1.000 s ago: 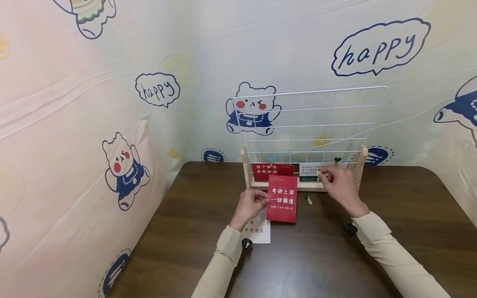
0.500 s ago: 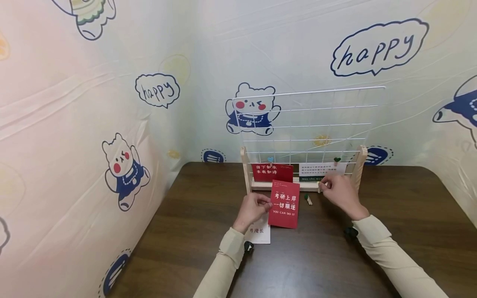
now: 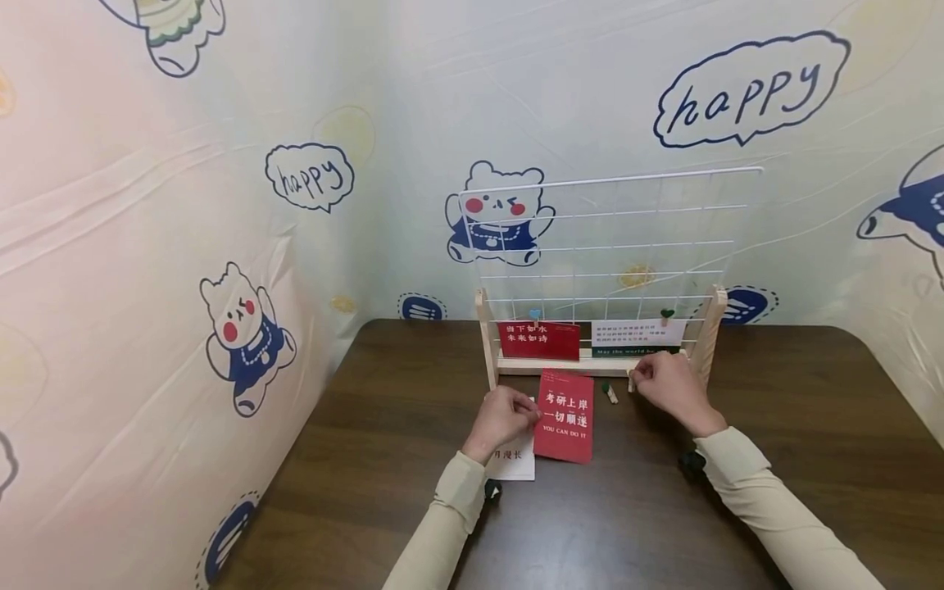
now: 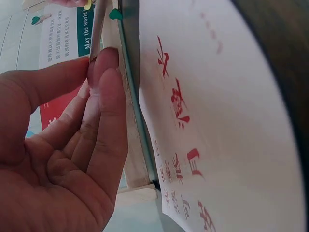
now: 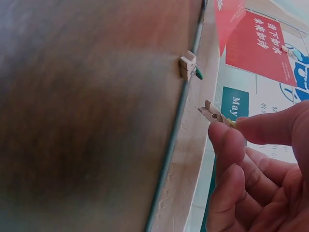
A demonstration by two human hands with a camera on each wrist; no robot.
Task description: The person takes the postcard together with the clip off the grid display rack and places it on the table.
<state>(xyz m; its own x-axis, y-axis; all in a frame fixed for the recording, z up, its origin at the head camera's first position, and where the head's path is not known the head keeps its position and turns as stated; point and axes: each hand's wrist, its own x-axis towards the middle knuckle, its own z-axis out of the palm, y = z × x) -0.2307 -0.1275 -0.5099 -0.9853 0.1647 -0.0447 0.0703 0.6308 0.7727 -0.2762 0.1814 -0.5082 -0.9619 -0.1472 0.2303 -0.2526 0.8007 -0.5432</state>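
My left hand (image 3: pixel 503 419) pinches a red card (image 3: pixel 565 418) with white lettering by its left edge, between thumb and fingers. In the left wrist view this card (image 4: pixel 98 29) appears edge-on. My right hand (image 3: pixel 674 385) pinches a small wooden clothespin (image 5: pixel 212 113) with a yellow top, just in front of the rack's wooden base. A second clothespin (image 3: pixel 609 393) with a green top lies on the table between the hands. Under the left hand lies a white card (image 3: pixel 514 467) with red lettering, partly covered by the hand and the red card.
A white wire grid (image 3: pixel 605 217) stands in wooden uprights at the table's (image 3: pixel 413 393) back. A blue-heart clip holds another red card (image 3: pixel 542 342) on it; a green-heart clip (image 3: pixel 667 314) holds a white and green card (image 3: pixel 627 332). Patterned cloth (image 3: pixel 413 123) hangs behind.
The held red card has come down and slightly right with my left hand. My right hand has lowered with the clothespin, uncovering more of the white and green card.
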